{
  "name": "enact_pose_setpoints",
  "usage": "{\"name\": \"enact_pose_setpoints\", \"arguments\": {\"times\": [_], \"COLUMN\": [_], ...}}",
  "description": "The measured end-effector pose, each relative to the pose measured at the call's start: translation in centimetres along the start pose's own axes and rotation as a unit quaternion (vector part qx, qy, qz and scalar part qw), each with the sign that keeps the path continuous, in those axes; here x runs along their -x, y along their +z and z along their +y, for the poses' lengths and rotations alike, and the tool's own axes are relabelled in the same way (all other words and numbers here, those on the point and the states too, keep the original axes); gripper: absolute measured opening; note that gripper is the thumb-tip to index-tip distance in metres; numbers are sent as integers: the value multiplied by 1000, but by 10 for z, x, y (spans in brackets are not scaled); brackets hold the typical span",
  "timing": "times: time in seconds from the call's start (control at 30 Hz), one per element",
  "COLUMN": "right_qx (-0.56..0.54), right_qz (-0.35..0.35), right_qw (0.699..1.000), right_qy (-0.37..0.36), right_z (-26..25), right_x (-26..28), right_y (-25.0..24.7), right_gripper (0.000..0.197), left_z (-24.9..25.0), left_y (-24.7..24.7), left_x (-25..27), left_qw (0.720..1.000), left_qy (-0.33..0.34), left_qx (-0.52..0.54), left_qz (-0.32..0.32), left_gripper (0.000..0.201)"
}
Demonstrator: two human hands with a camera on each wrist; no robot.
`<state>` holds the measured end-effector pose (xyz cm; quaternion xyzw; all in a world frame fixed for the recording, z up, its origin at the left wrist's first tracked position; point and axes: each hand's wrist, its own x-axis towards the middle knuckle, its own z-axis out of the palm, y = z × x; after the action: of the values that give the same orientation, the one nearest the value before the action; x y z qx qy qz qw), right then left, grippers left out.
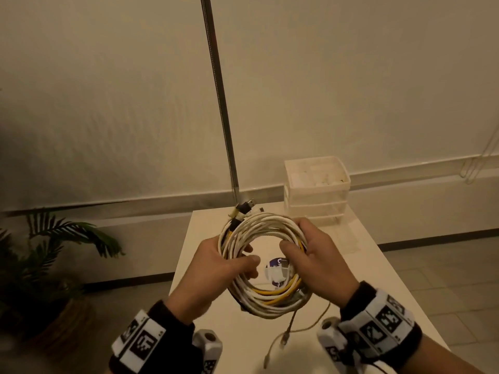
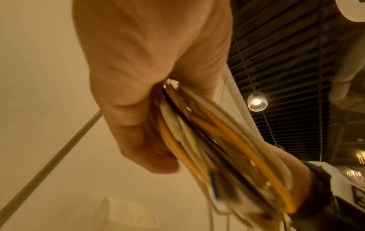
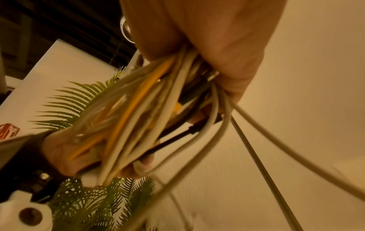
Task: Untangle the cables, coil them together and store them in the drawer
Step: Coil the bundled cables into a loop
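Above the white surface (image 1: 378,279), the left hand (image 1: 216,268) and the right hand (image 1: 321,255) each grip one side of the round bundle of cables (image 1: 259,230). The drawers (image 1: 316,193) sit behind.

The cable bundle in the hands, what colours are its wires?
Mostly white, with some yellow and a little black in the cable bundle; the head view shows it best.

A plain pale wall (image 1: 108,103) fills the upper part of the head view. A thin metal pole (image 1: 218,98) runs from the top centre down behind a white table (image 1: 383,276) in the lower centre. The grey tiled floor (image 1: 445,279) is at the lower right. A potted palm plant (image 1: 48,252) stands at the lower left. In the left wrist view, a lit hanging lamp (image 2: 257,101) hangs from a dark slatted ceiling (image 2: 286,46) at the upper right.
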<state>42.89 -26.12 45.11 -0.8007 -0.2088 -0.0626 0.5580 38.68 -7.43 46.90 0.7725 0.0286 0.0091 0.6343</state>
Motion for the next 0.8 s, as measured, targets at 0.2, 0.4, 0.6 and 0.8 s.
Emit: {"name": "enact_pose_setpoints", "arguments": {"times": [0.2,0.4,0.6,0.8], "right_qx": [92,165,22,8], "right_qz": [-125,-213,-157,-111], "right_qw": [986,959,987,993], "right_qy": [-58,-90,12,40], "right_z": [-12,-34,-26,-13], "right_x": [-19,-43,-38,-23], "right_y": [-10,-12,-14,-25], "right_gripper": [14,18,40,43], "left_z": [23,27,6,-1], "left_y": [-15,-17,-6,0], "left_x": [-10,-22,-21,-21], "left_qw": [998,993,999,993], "left_qy": [-15,2,38,59], "left_qx": [15,-83,33,80], "left_qz": [-57,-86,14,60], "left_gripper": [43,22,12,11]}}
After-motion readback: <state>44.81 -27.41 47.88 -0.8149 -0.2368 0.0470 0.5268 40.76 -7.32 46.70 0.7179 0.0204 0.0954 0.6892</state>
